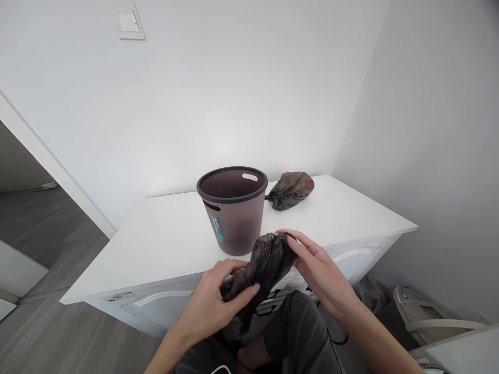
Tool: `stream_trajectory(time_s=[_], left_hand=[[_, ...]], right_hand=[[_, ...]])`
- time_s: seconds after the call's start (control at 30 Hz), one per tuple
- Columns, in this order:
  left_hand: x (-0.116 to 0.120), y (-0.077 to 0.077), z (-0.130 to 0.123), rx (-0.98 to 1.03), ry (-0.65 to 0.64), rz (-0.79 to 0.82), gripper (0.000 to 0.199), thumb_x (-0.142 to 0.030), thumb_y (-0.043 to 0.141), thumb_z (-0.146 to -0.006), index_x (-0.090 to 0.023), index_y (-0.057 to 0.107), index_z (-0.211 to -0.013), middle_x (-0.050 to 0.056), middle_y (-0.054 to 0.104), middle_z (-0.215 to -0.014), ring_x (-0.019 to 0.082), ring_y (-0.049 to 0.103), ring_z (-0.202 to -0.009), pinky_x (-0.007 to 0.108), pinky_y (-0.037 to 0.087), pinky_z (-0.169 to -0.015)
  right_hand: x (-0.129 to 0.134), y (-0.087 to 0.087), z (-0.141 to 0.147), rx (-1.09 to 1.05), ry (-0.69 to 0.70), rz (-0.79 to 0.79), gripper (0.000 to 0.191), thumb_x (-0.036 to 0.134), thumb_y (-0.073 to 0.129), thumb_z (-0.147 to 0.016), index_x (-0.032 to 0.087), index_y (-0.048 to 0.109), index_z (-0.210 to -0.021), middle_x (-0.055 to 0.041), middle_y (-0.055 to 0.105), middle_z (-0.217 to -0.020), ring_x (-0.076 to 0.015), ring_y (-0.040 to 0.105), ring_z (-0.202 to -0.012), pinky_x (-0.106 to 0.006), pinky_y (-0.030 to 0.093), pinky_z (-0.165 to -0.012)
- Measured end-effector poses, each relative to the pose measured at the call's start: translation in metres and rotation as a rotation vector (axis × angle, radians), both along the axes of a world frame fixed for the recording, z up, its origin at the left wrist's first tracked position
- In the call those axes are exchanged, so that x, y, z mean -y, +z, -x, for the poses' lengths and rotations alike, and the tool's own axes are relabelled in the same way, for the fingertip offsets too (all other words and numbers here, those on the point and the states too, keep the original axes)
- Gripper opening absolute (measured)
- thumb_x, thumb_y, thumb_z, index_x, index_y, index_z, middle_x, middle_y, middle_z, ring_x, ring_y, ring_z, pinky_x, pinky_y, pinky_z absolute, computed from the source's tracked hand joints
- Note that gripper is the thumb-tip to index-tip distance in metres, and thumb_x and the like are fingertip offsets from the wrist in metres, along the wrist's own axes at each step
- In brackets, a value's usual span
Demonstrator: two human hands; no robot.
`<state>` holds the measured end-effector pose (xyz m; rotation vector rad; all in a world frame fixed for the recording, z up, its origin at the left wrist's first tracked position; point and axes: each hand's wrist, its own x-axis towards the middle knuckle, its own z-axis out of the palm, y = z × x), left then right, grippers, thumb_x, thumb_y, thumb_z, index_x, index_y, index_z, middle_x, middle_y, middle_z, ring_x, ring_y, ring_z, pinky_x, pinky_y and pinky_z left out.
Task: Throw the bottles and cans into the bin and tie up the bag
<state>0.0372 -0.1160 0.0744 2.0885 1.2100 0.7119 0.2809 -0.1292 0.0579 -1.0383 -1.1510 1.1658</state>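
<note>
A crumpled black plastic bag [268,262] is held between both hands, just in front of the white cabinet's edge. My left hand [218,298] grips its lower left part, thumb on top and fingers behind. At the bag's upper right end, my right hand [312,259] pinches the plastic between thumb and fingers. Beyond the bag, an upright brown trash can [244,223] with a dark rim and handle slots stands on the cabinet top, and its visible inner wall is bare. Behind it to the right lies a tied black bag [292,189] with reddish contents showing through.
The white cabinet top [167,244] reaches back to the wall, which carries a light switch [130,23]. A beige appliance with a handle [424,311] sits on the lower right. On the left, a doorway opens onto grey wood flooring [47,228].
</note>
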Motion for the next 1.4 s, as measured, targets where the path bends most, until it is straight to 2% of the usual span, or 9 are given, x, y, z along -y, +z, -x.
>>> stream_trajectory(time_s=[0.1,0.17,0.3,0.43,0.57,0.7,0.83,1.1,1.4], left_hand=[[-0.002,-0.003,-0.006,0.073,0.093,0.035,0.034,-0.057,0.06,-0.093,-0.025,0.072,-0.09,0.004,0.074,-0.089,0.026,0.067,-0.087,0.035,0.056,-0.082],[-0.001,-0.002,-0.009,0.15,0.153,0.046,0.036,-0.057,0.058,-0.095,-0.024,0.072,-0.094,0.003,0.075,-0.093,0.025,0.068,-0.091,0.032,0.056,-0.083],[0.002,0.006,-0.015,0.262,0.186,0.101,0.039,-0.055,0.058,-0.096,-0.024,0.07,-0.117,0.004,0.076,-0.112,0.025,0.069,-0.104,0.032,0.056,-0.091],[0.004,0.005,-0.015,0.287,0.108,0.14,0.037,-0.052,0.057,-0.098,-0.025,0.071,-0.119,0.003,0.075,-0.113,0.023,0.069,-0.102,0.03,0.057,-0.09],[0.003,-0.002,-0.006,0.294,-0.019,0.134,0.031,-0.047,0.066,-0.094,-0.028,0.071,-0.118,0.004,0.072,-0.113,0.022,0.066,-0.103,0.031,0.054,-0.094],[0.002,-0.005,0.001,0.296,-0.02,0.122,0.034,-0.045,0.073,-0.089,-0.029,0.069,-0.119,0.006,0.068,-0.115,0.021,0.064,-0.103,0.031,0.052,-0.095],[0.001,-0.01,0.006,0.245,0.039,0.139,0.02,-0.045,0.068,-0.093,-0.026,0.068,-0.098,0.004,0.065,-0.096,0.02,0.06,-0.092,0.029,0.049,-0.086],[-0.006,-0.021,0.036,0.296,0.234,0.087,0.03,-0.051,0.061,-0.095,-0.024,0.057,-0.082,0.0,0.05,-0.083,0.017,0.048,-0.08,0.024,0.042,-0.072],[-0.012,-0.007,0.086,0.258,0.493,0.063,0.039,-0.062,0.071,-0.083,-0.025,0.061,-0.078,0.002,0.06,-0.091,0.019,0.054,-0.085,0.022,0.044,-0.068]], right_hand=[[0.006,-0.009,0.0,0.124,-0.218,-0.103,0.047,0.055,0.056,-0.1,0.038,0.055,-0.144,-0.0056,0.06,-0.145,-0.0291,0.057,-0.135,-0.049,0.05,-0.112],[0.016,-0.017,0.004,0.183,-0.312,-0.15,0.05,0.052,0.058,-0.1,0.039,0.049,-0.147,-0.0057,0.053,-0.152,-0.0292,0.052,-0.14,-0.052,0.049,-0.113],[0.037,-0.029,0.024,0.151,-0.155,-0.117,0.055,0.044,0.063,-0.099,0.038,0.044,-0.15,-0.0056,0.049,-0.156,-0.0273,0.052,-0.14,-0.047,0.048,-0.114],[0.042,-0.031,0.045,0.082,0.021,-0.054,0.071,0.041,0.071,-0.095,0.039,0.036,-0.156,-0.0054,0.052,-0.155,-0.0257,0.052,-0.14,-0.044,0.047,-0.115],[0.034,-0.028,0.049,-0.018,0.064,0.012,0.048,0.045,0.064,-0.098,0.032,0.054,-0.143,-0.0073,0.062,-0.145,-0.0261,0.057,-0.134,-0.043,0.048,-0.113],[0.031,-0.024,0.044,-0.08,0.018,0.037,0.038,0.049,0.063,-0.099,0.03,0.061,-0.132,-0.0063,0.065,-0.141,-0.0246,0.058,-0.132,-0.038,0.049,-0.111],[0.031,-0.023,0.041,-0.114,-0.049,0.071,0.04,0.053,0.067,-0.096,0.028,0.066,-0.127,-0.0059,0.07,-0.133,-0.0236,0.063,-0.123,-0.033,0.052,-0.105],[0.03,-0.031,0.016,-0.16,-0.226,0.084,0.046,0.058,0.075,-0.087,0.026,0.075,-0.12,-0.0056,0.076,-0.113,-0.0213,0.068,-0.096,-0.029,0.056,-0.085],[0.026,-0.019,-0.005,-0.342,-0.309,0.051,0.055,0.058,0.076,-0.087,0.028,0.07,-0.133,-0.007,0.076,-0.119,-0.0241,0.069,-0.109,-0.036,0.056,-0.095]])
